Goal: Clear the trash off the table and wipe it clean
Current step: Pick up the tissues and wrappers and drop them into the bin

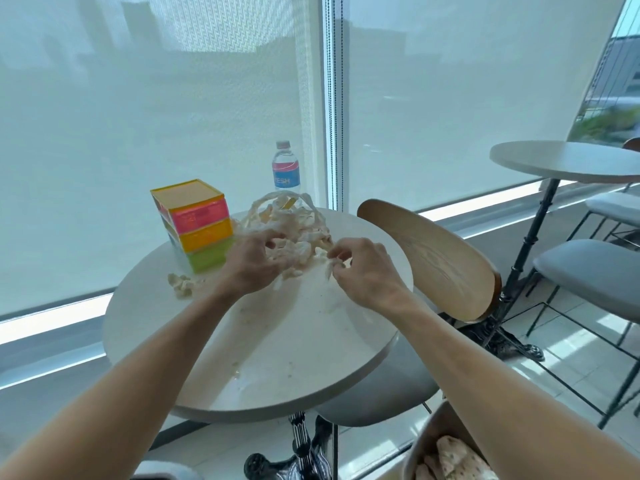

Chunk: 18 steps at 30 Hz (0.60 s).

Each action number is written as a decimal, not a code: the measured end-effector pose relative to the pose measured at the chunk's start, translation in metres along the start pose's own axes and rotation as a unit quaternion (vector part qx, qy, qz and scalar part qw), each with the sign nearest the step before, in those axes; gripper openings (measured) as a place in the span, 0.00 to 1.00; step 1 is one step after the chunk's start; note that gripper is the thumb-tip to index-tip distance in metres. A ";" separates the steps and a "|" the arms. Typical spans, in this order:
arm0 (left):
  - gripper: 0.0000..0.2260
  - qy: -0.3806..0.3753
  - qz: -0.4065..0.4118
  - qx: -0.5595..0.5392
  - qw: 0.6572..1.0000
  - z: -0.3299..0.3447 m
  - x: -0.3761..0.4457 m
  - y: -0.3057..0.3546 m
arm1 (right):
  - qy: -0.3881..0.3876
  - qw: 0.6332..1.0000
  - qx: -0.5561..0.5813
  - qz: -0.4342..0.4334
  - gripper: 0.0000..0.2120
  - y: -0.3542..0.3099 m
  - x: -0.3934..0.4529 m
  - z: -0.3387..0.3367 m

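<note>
Trash (294, 233) in both hands' grip

Round off-white tabletop (294, 341), flecked with pale crumbs. Cream crumpled paper heap (294, 233). Stacked plastic boxes (197, 225): yellow lid, pink, orange, green tiers. Clear water bottle (286, 169), red-and-blue label. Brown wood-grain chair back (440, 261). Grey cushioned seat (588, 271).

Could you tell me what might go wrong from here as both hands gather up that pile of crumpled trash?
1. The water bottle stands right behind the trash pile; a sweep could topple it.
2. The left hand works beside the stacked colourful boxes near the table edge; a nudge might shift them.
3. The separate wad and small scraps could be missed, since the right hand pinches only a little.
</note>
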State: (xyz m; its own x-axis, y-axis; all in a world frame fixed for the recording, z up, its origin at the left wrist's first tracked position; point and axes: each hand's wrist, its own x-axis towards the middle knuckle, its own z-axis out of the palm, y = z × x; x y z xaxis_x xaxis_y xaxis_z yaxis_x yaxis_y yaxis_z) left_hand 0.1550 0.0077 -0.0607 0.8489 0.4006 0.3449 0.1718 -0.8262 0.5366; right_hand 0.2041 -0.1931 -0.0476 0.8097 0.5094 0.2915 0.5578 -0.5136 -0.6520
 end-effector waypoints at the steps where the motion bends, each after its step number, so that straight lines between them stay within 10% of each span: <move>1: 0.22 0.004 0.007 0.011 1.000 0.003 0.002 0.002 | 0.009 1.000 0.015 0.000 0.11 -0.001 -0.002 -0.002; 18: 0.07 0.081 0.077 -0.088 0.990 0.012 -0.034 0.076 | 0.066 0.991 0.109 0.036 0.08 0.037 -0.060 -0.040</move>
State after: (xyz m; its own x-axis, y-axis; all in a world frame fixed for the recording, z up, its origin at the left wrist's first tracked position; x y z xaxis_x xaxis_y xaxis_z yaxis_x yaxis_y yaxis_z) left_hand 0.1448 -0.0737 -0.0405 0.7644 0.3459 0.5441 -0.0544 -0.8063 0.5890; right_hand 0.1836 -0.2697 -0.0613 0.8707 0.3743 0.3191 0.4573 -0.3767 -0.8056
